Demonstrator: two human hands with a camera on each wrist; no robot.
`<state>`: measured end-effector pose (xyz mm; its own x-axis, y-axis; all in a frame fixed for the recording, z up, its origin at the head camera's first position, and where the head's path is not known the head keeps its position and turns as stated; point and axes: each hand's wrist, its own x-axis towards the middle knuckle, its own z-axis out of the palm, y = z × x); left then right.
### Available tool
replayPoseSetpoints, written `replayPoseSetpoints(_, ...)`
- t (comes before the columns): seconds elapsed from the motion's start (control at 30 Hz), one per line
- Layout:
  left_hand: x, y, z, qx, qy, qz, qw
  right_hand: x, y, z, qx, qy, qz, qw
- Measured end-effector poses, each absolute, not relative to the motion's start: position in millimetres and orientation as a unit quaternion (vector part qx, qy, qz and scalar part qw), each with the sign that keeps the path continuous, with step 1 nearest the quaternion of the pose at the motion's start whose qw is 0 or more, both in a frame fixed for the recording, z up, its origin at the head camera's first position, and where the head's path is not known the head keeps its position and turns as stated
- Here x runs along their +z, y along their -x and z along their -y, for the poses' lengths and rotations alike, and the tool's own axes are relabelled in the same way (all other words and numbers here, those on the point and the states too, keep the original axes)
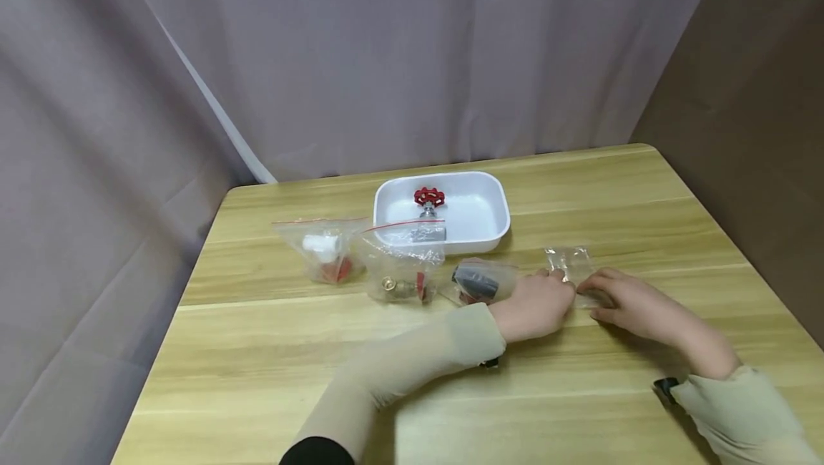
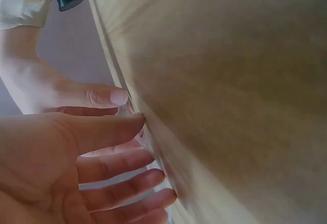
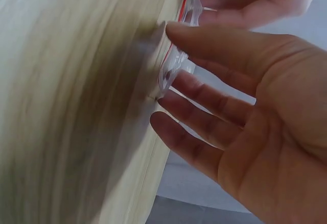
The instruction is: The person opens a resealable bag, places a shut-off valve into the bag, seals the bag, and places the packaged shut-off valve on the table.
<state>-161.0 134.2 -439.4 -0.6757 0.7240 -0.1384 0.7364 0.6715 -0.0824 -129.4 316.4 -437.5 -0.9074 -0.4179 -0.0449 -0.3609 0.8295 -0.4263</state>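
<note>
A clear zip bag with a red strip lies on the right part of the table, with both hands at its near end. My left hand is on its left side, thumb apart from the loosely extended fingers. From the right, my right hand meets the bag, thumb on the near side of the red strip and fingers spread behind. The bag's middle is partly covered by the hands. Beside my left wrist lies a bag holding a dark grey fitting.
A white tray at the back holds a valve with a red handwheel. In front of it stands a zip bag with a brass valve. Further left, another bag holds a white fitting and a red part.
</note>
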Motion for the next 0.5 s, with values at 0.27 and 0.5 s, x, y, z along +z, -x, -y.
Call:
replayPoseSetpoints(0.27,-436.1,163.1,-133.6,-0.06,-0.413,-0.907,0.055,-435.1,128.8,-312.9,-0.207,0.204,-0.955,0.066)
replayPoseSetpoints(0.5,-435.5,165.0,-130.8,-0.033,-0.419,-0.906,0.051,-436.0,127.7,-313.3,-0.193,0.218,-0.956,0.036)
